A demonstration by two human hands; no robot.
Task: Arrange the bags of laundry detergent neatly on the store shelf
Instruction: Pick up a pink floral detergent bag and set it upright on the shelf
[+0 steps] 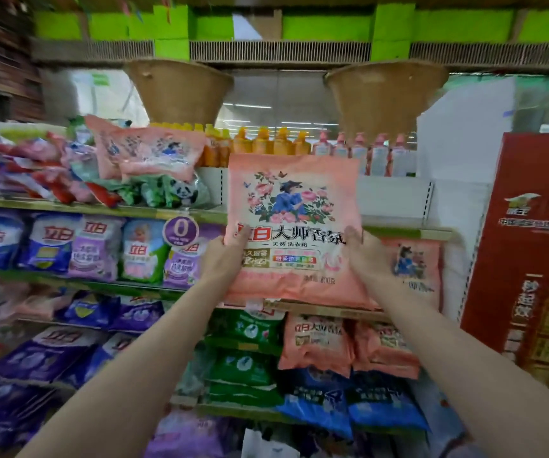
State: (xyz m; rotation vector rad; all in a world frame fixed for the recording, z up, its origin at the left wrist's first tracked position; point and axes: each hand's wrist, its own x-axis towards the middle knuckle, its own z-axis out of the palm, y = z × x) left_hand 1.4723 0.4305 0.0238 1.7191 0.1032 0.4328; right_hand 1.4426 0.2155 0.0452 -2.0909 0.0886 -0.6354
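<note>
**Pink Detergent Bag Held Upright Before the Shelf**

While much of the frame is smeared by motion, the centre reads fairly well. Most of the fingers of both hands are hidden behind the pink bag (pixel 291 226), so only the thumbs and the edges of the palms show. Its lower right corner covers part of a second pink bag (pixel 415 269) standing on the middle shelf (pixel 408 233) behind it. Bags at the far left (pixel 18 170) are a blurred heap whose printing cannot be read, and the purple bags at the bottom edge (pixel 18 391) are cut off by the frame. The red carton (pixel 531 259) on the right also runs out of view.

Both bare forearms reach up and forward from the lower corners. The left hand (pixel 223 259) grips the bag's left edge about halfway down, thumb pressed on the front face. The right hand (pixel 364 254) clamps the right edge at the same height, thumb likewise on the front. Between them the bag is upright and facing the camera, in front of the middle shelf, its top rising past the row of orange bottles (pixel 266 143) on the shelf above. Whether its bottom edge touches the shelf cannot be told.
</note>
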